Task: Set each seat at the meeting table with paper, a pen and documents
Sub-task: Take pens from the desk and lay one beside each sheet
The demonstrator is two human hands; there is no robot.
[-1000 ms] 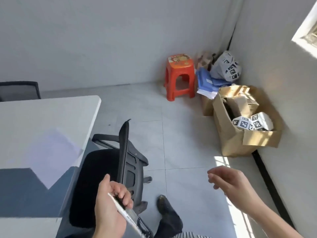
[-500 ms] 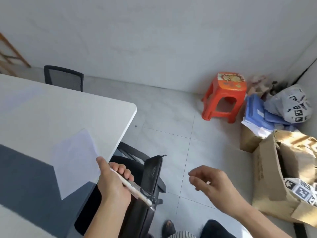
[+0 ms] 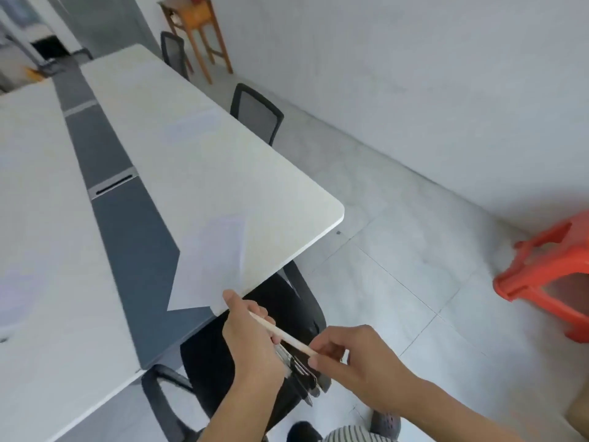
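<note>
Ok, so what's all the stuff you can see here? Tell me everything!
meeting table: one, white with grey middle strip, left and centre
held paper: count unclear, white, over the table's near corner
laid paper: one, pale, tabletop by the middle chair
cream pen: one, low centre
dark pens: count unclear, just below the cream pen
office chairs: three, black, along the table's right edge
plastic stool: one, red, floor at right
wooden stand: one, brown, far wall
left hand: grips held paper, dark pens
right hand: pinches the cream pen
</note>
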